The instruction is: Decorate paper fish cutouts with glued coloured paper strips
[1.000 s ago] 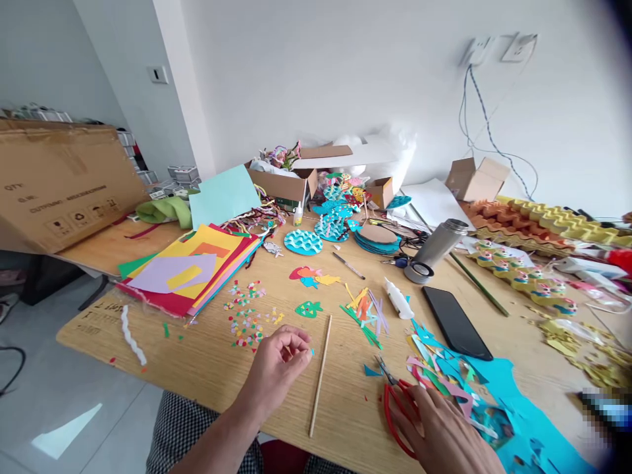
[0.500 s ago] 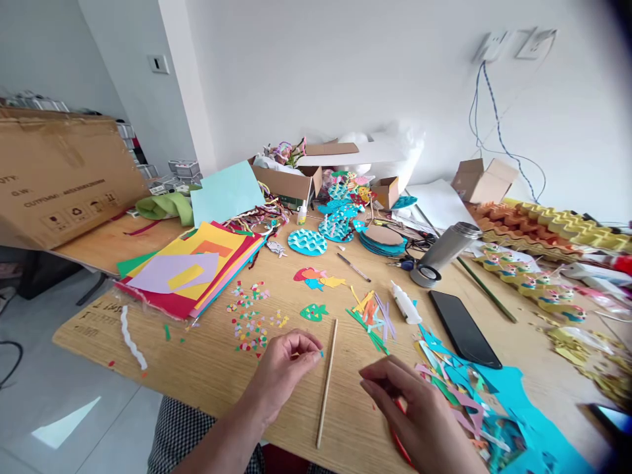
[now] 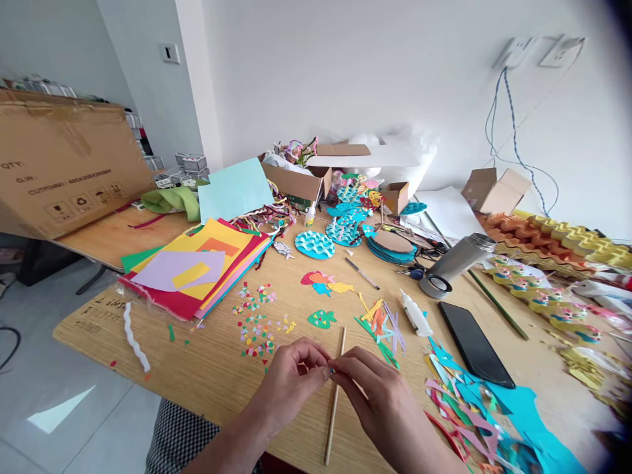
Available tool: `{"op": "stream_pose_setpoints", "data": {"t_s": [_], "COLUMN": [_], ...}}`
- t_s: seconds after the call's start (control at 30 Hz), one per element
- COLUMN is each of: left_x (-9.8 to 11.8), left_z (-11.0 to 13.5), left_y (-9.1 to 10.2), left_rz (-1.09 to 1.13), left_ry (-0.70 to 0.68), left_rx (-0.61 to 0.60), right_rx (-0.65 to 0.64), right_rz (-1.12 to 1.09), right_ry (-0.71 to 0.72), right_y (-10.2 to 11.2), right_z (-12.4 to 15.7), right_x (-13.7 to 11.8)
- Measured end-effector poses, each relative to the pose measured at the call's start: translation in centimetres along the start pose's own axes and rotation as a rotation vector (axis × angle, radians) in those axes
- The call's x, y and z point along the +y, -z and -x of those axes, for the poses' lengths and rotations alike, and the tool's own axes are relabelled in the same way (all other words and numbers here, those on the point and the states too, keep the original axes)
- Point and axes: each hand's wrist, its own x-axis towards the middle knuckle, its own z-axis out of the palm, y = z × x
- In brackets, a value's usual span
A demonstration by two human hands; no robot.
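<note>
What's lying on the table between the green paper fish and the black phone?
In the head view, going from green fish to phone: a wooden stick's far end, coloured paper strips, then a white bottle.

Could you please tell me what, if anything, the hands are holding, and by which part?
The left hand and right hand hold a tiny blue piece between their fingertips; which part cannot be told.

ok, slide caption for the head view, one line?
Left hand and right hand meet at a tiny blue scrap over a stick, green fish just beyond.
</note>
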Motion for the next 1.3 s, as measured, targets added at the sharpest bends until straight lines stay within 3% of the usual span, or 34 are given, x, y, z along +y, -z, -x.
{"op": "stream_pose_setpoints", "data": {"t_s": [0.2, 0.4, 0.53, 1.3], "left_x": [-0.4, -1.4, -2.1, -2.4], "left_z": [-0.5, -0.5, -0.3, -0.3], "left_y": [1.1, 1.1, 0.6, 0.6], "left_rz": [-0.127, -0.533, -0.699, -0.757], "left_ry": [-0.061, -0.389, -0.524, -0.504], "left_rx": [0.071, 0.270, 0.260, 0.198], "right_rx": [0.021, -0.022, -0.061, -0.094], "right_rz": [0.071, 0.143, 0.161, 0.099], "right_ry": [-0.044, -0.097, -0.079, -0.099], "right_y": [0.3, -1.2, -1.9, -3.0], "right_z": [-2.6, -6.0, -6.8, -7.3], "right_x": [2.7, 7.3, 8.2, 9.9]}}
